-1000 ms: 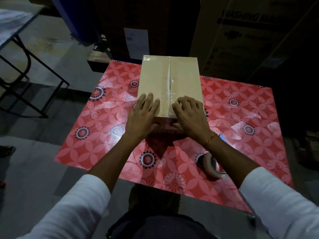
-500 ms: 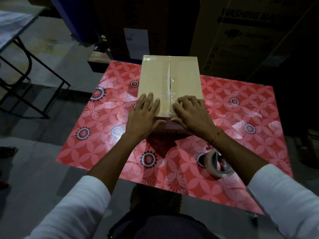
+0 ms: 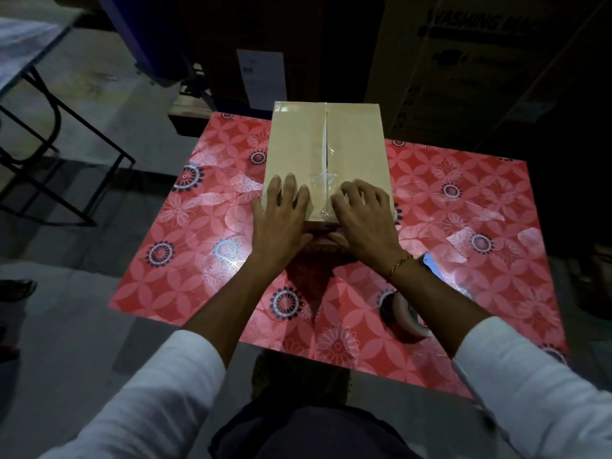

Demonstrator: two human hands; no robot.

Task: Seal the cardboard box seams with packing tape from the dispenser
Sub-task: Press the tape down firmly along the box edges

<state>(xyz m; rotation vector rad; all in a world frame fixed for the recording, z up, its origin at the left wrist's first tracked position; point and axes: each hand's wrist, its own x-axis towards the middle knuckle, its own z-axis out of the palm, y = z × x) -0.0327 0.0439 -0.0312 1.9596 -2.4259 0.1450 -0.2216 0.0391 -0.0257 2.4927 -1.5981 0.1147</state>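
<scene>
Pressing hands (image 3: pixel 324 220) flat, box (image 3: pixel 298 144) near edge beneath

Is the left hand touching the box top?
Touching. The head view shows the left hand lying flat, fingers spread, on the near end of the cardboard box top, left of the taped centre seam.

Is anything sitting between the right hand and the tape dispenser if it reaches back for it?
Nothing visible on the table does. The right hand rests on the cardboard box; the tape dispenser lies nearer the person, partly hidden under that same forearm. A blue object lies beside the wrist, off to the side.
</scene>
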